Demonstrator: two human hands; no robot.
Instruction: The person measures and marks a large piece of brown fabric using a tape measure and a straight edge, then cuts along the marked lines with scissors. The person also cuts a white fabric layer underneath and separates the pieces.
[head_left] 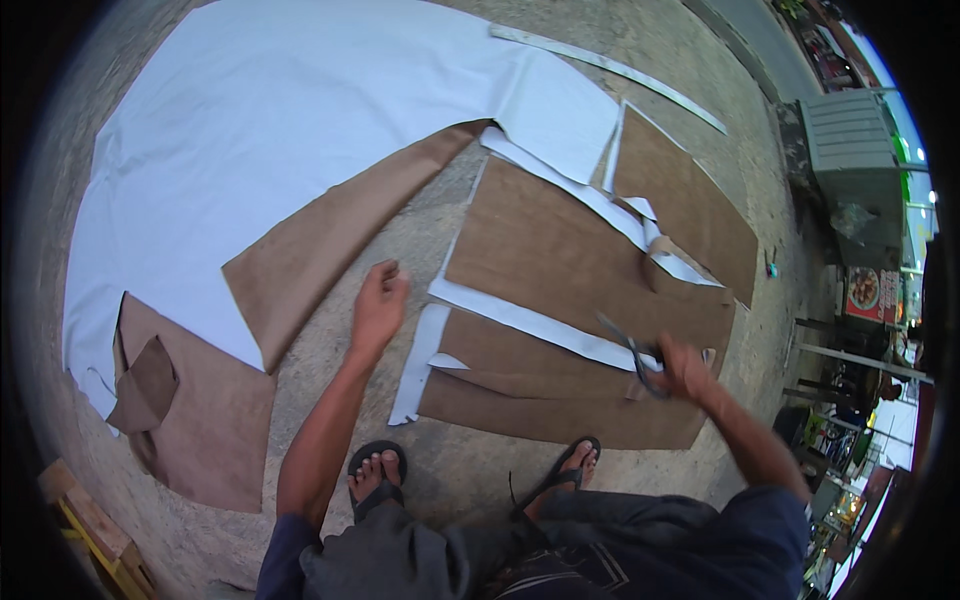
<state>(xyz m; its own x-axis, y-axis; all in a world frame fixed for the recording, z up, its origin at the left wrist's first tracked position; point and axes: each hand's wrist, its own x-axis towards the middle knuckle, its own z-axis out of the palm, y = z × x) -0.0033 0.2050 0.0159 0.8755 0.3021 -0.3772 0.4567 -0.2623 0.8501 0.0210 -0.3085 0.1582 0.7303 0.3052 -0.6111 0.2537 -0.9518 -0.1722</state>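
Brown sheet material with a white backing lies on the ground in several pieces. My right hand [685, 370] grips a pair of scissors [640, 362] above the cut brown panels [570, 235] on the right, the blades directed up and left. My left hand [379, 305] hovers over bare ground between those panels and the large white-faced sheet [260, 130]; its fingers are curled in, and nothing shows in them. One edge of the big sheet is folded over, exposing its brown side [340, 240]. Narrow, twisted offcuts [660, 245] rest on the right-hand panels.
A long, pale straight strip [610, 68] lies beyond the sheet. My sandalled feet [378, 475] stand at the near edge of the panels. A wooden object [95, 530] is at lower left. At right are a grey metal cabinet [855, 175] and a small blue item [771, 268].
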